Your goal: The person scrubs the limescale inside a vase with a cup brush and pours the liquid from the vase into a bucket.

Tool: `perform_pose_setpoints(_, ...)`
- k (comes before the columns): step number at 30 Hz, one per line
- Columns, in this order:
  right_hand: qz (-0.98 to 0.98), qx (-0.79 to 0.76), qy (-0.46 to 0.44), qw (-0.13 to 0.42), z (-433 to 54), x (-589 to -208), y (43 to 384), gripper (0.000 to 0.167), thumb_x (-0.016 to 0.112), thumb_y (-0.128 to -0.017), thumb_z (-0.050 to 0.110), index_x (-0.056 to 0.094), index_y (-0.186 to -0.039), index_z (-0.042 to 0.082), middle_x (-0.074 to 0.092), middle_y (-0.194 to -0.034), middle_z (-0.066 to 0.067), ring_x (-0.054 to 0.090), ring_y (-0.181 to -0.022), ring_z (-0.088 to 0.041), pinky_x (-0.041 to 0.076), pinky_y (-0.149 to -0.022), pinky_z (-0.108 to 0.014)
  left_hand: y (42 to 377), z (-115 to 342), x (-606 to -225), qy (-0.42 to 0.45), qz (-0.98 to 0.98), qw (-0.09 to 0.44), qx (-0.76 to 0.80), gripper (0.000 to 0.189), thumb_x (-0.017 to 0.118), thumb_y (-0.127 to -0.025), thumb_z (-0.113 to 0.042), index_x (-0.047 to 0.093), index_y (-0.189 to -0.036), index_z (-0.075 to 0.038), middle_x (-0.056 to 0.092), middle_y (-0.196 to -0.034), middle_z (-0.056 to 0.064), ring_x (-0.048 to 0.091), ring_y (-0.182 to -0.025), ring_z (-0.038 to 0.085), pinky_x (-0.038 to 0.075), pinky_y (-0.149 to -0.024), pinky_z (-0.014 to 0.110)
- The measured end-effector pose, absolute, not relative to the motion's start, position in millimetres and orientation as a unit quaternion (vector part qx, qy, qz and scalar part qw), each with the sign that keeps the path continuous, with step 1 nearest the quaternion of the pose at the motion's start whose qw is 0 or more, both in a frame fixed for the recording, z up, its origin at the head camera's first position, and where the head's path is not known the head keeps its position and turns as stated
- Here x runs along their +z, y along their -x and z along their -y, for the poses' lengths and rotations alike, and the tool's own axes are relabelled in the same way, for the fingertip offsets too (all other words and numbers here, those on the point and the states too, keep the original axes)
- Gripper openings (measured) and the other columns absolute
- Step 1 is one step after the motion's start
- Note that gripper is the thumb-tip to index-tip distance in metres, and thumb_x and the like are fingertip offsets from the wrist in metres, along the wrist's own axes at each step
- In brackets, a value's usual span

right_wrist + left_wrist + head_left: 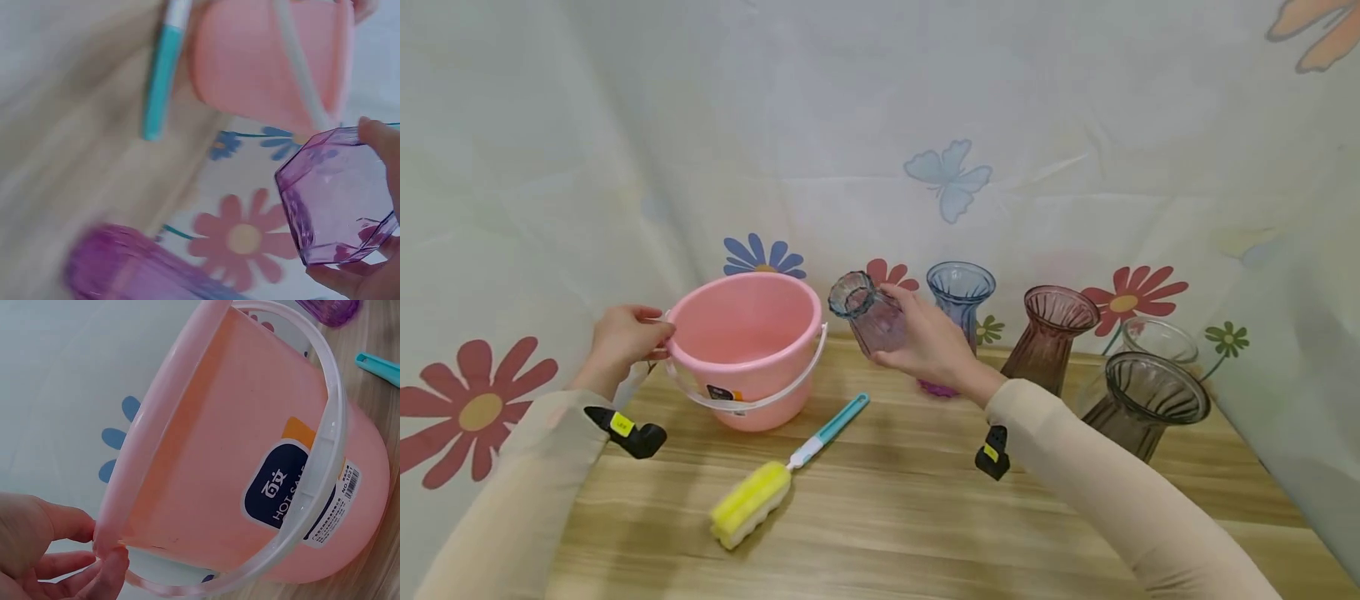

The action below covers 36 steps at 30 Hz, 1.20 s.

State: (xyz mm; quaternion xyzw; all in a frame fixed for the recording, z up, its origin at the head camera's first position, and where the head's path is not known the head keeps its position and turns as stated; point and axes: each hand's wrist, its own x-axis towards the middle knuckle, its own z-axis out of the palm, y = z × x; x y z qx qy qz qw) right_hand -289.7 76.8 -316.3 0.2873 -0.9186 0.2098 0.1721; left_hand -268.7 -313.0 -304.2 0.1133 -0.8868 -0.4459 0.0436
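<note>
The right hand [928, 333] has its grip closed around the body of a small faceted glass vase [877, 323], thumb and fingers on opposite sides, and holds it tilted, mouth toward the pink plastic bucket [778, 379]. In the head view the vase is just beside the bucket's rim; whether they touch is hard to judge. The glass should be rigid, moderately heavy for its size and brittle, and slick if wet. The flat facets probably give fingers better purchase than the flared, scalloped mouth, which looks easiest to chip; the body or the waist below the lip seems the safest hold.

The left hand [625, 337] pinches the bucket's rim between fingers and thumb. That plastic is likely light, with slight give, so the rim suits a steadying grip.

Farther out on the worktop [887, 533] lie a sponge bottle brush [805, 451] and other glass vases: blue-and-purple [958, 287], red [1060, 321], grey [1150, 408] and clear [1159, 333].

The right hand covers much of the blue-and-purple vase, the right forearm hides the grey one's base, and the clear one is partly behind the grey. The bucket's floor is out of sight. The right wrist view cuts off part of the held vase and blurs another purple one.
</note>
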Motion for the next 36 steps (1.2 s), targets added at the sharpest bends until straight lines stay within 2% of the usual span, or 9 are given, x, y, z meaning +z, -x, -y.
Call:
perform_pose_setpoints(3,0.922,0.150,-0.303,0.189,-61.8,-295.1,298.7,0.089,0.075,-0.068,0.044,0.027,-0.140,0.024,0.048,-0.127,-0.010,0.050,-0.112,-0.032,0.051,-0.073,-0.048,269.4,315.1,-306.7,-0.125,0.880,0.032,-0.456,0.053,0.052,-0.090,-0.020,0.038,-0.131,0.011,0.050,-0.116,0.028,0.061,-0.068,0.008,0.054,-0.067,0.027)
perform_pose_setpoints(6,0.924,0.093,-0.315,0.197,-47.7,-277.7,306.3,0.086,0.073,-0.070,0.046,0.026,-0.141,0.028,0.042,-0.134,-0.009,0.045,-0.117,-0.035,0.050,-0.075,-0.051,271.1,316.9,-309.0,-0.137,0.874,0.017,-0.466,0.053,0.051,-0.091,-0.022,0.038,-0.132,0.010,0.051,-0.115,0.026,0.062,-0.067,0.009,0.054,-0.067,0.026)
perform_pose_setpoints(11,0.915,0.003,-0.332,0.231,-31.4,-256.3,317.7,0.083,0.073,-0.072,0.043,0.028,-0.141,0.029,0.036,-0.141,-0.011,0.036,-0.124,-0.038,0.045,-0.088,-0.051,274.7,315.9,-310.7,-0.139,0.871,0.006,-0.471,0.055,0.051,-0.091,-0.023,0.036,-0.134,0.009,0.053,-0.109,0.024,0.063,-0.066,0.009,0.054,-0.068,0.027)
perform_pose_setpoints(16,0.901,-0.093,-0.327,0.270,-18.1,-242.9,320.1,0.079,0.068,-0.075,0.049,0.027,-0.141,0.032,0.031,-0.144,-0.009,0.030,-0.130,-0.037,0.037,-0.097,-0.053,273.9,316.8,-310.1,-0.141,0.874,0.000,-0.466,0.055,0.051,-0.091,-0.023,0.036,-0.133,0.009,0.052,-0.108,0.024,0.064,-0.064,0.011,0.054,-0.068,0.028)
perform_pose_setpoints(21,0.858,-0.246,-0.321,0.318,-9.2,-241.0,317.9,0.085,0.064,-0.076,0.055,0.020,-0.144,0.032,0.020,-0.149,-0.009,0.019,-0.135,-0.036,0.027,-0.103,-0.055,272.4,318.1,-310.9,-0.140,0.875,0.002,-0.464,0.055,0.051,-0.092,-0.024,0.035,-0.133,0.009,0.051,-0.110,0.025,0.064,-0.065,0.012,0.054,-0.068,0.027)
perform_pose_setpoints(27,0.777,-0.373,-0.304,0.405,-4.4,-249.4,317.7,0.100,0.074,-0.066,0.051,0.016,-0.145,0.030,0.019,-0.149,-0.008,0.019,-0.136,-0.033,0.025,-0.104,-0.053,272.4,317.3,-312.5,-0.143,0.875,0.008,-0.463,0.054,0.051,-0.092,-0.024,0.035,-0.133,0.008,0.051,-0.110,0.025,0.064,-0.065,0.012,0.054,-0.066,0.026)
perform_pose_setpoints(31,0.749,-0.395,-0.299,0.440,-3.2,-255.7,317.7,0.100,0.073,-0.065,0.052,0.017,-0.144,0.030,0.021,-0.149,-0.007,0.020,-0.136,-0.032,0.024,-0.103,-0.054,271.7,316.8,-312.3,-0.141,0.874,0.009,-0.465,0.054,0.050,-0.092,-0.023,0.036,-0.133,0.009,0.051,-0.110,0.025,0.064,-0.065,0.011,0.054,-0.066,0.026)
perform_pose_setpoints(36,0.787,-0.324,-0.292,0.436,-3.3,-260.7,316.8,0.094,0.070,-0.069,0.051,0.019,-0.144,0.030,0.022,-0.148,-0.009,0.022,-0.134,-0.034,0.028,-0.101,-0.054,271.8,316.6,-311.7,-0.143,0.874,0.004,-0.464,0.054,0.050,-0.092,-0.023,0.035,-0.134,0.008,0.050,-0.112,0.025,0.064,-0.066,0.011,0.054,-0.072,0.030)
